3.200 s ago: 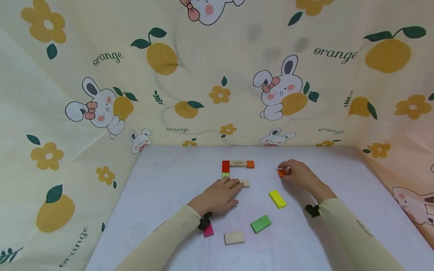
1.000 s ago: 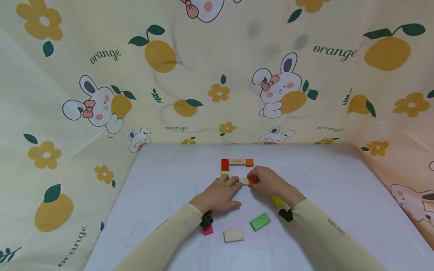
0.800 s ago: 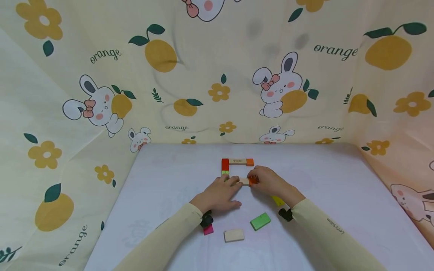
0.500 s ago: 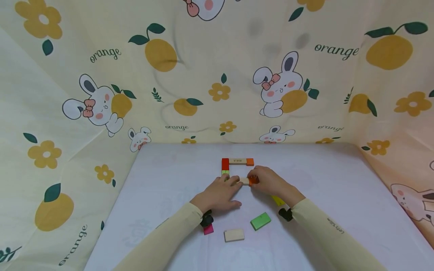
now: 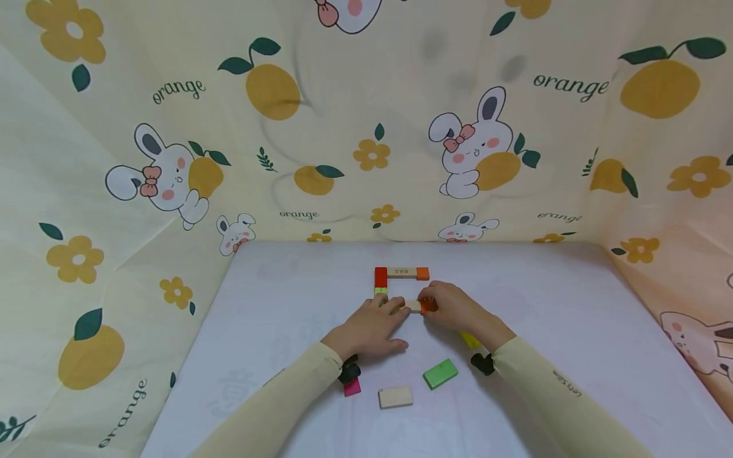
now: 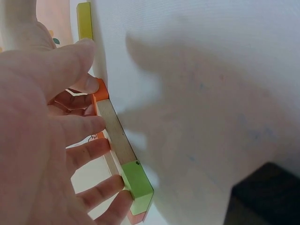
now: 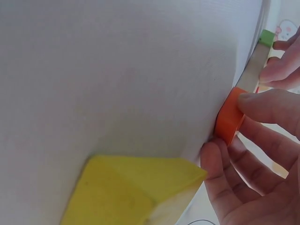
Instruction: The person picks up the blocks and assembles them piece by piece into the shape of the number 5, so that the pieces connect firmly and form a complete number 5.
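In the head view my right hand pinches an orange block between thumb and fingers, its side against the end of a plain wooden block. My left hand lies with spread, nearly straight fingers on the row, fingertips touching the wooden block and a green block in the left wrist view. Behind stand a red block, a printed wooden block and another orange block, joined in a corner. The left fingers partly hide the green block in the head view.
A yellow block lies partly under the right wrist. Nearer the front are a green block, a wooden block and a magenta block beside the left wristband. A patterned cloth rises behind the white table.
Since the oldest frame, my right hand has moved left with the orange block, bringing it to the wooden block's end. In the last second both hands have stayed almost still.
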Demonstrator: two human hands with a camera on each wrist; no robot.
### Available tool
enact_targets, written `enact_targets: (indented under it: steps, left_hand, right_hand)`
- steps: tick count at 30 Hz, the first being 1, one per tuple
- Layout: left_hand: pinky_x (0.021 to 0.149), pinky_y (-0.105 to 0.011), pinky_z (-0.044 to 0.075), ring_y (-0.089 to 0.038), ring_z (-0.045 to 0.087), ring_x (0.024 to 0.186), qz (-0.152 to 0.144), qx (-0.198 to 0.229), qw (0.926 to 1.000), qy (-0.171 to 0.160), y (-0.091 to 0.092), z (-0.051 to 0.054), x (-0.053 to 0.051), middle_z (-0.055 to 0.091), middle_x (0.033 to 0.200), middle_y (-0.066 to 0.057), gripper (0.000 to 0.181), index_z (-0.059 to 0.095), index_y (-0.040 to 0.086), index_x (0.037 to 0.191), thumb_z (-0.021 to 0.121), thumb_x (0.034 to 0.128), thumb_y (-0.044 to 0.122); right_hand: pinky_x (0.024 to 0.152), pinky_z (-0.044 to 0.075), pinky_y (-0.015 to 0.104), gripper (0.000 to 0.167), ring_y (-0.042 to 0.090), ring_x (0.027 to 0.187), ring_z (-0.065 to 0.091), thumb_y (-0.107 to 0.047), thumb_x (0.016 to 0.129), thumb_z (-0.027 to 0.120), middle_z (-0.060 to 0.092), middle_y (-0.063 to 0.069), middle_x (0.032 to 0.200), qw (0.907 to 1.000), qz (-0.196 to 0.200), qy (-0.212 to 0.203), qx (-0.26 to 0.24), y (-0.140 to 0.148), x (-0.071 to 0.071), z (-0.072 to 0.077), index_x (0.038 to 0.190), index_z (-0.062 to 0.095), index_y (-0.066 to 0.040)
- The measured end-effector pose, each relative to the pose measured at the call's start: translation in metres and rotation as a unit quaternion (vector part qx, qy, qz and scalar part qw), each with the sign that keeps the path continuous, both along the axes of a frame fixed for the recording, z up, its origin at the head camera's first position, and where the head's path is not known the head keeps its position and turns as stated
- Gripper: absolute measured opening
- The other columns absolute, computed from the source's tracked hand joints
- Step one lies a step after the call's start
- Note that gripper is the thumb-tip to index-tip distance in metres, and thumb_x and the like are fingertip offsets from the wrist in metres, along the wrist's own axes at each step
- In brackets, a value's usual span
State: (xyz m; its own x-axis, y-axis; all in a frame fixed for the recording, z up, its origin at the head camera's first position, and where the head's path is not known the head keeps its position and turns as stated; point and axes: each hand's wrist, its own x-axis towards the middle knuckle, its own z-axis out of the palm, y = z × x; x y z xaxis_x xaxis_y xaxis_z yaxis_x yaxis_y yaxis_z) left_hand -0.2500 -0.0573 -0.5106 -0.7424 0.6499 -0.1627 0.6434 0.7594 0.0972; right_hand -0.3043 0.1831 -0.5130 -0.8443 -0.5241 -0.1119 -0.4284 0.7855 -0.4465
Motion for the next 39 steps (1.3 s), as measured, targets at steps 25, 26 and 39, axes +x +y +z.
enact_targets:
  steps: [25,26,39]
  left_hand:
    - [0.121,-0.049,0.039,-0.034,0.036,0.152,0.005,0.003,1.0000,-0.005,-0.001,0.003,0.001,0.038,0.171,0.001,0.078,0.044,0.022,0.167,0.064,0.1036,0.061]
    - [0.121,-0.049,0.039,-0.034,0.036,0.152,0.005,0.003,1.0000,-0.004,-0.001,0.003,0.001,0.038,0.171,0.001,0.077,0.045,0.021,0.167,0.064,0.1035,0.061]
    - [0.124,-0.049,0.035,-0.035,0.033,0.155,0.011,-0.005,0.9999,-0.010,0.001,0.002,0.003,0.035,0.173,0.000,0.078,0.042,0.021,0.169,0.063,0.1045,0.060]
  right_hand:
    - [0.085,0.058,0.045,0.040,0.027,0.097,0.062,-0.032,0.106,0.072,0.069,0.011,0.115,0.9949,-0.074,-0.001,-0.068,0.014,0.004,0.018,0.135,0.071,-0.004]
    - [0.085,0.058,0.045,0.040,0.028,0.096,0.062,-0.031,0.105,0.073,0.069,0.012,0.115,0.9945,-0.080,0.004,-0.068,0.017,0.004,0.020,0.134,0.071,-0.003]
    - [0.080,0.057,0.041,0.038,0.026,0.096,0.062,-0.020,0.101,0.076,0.070,0.019,0.119,0.9932,-0.096,0.017,-0.064,0.062,0.034,0.035,0.134,0.071,0.000]
